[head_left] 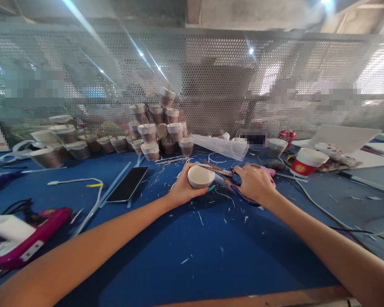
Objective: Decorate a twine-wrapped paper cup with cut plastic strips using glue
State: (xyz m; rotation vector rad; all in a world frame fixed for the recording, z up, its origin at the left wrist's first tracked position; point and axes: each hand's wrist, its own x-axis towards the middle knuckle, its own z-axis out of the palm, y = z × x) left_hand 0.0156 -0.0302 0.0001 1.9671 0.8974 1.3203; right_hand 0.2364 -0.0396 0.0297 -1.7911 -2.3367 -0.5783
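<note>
My left hand [183, 185] is closed around a small white paper cup [201, 177], its mouth tilted toward me. In my right hand [254, 182] is a pair of scissors [218, 169] with dark blue handles. The blades point left and reach over the cup's far rim; whether they touch the paper I cannot tell. Behind the hands stand stacked small cups [150, 150] with white rims and brown lower parts. A bundle of white translucent strips [222, 146] lies just beyond the cup.
A black phone [128, 184] lies left of my left hand. Further left is a magenta power strip [32, 238] with a white plug. On the right stand red-and-white paper cups [307, 163] and a cable [320, 209]. Paper scraps dot the blue table [185, 238]; a perforated metal screen [217, 85] rises behind.
</note>
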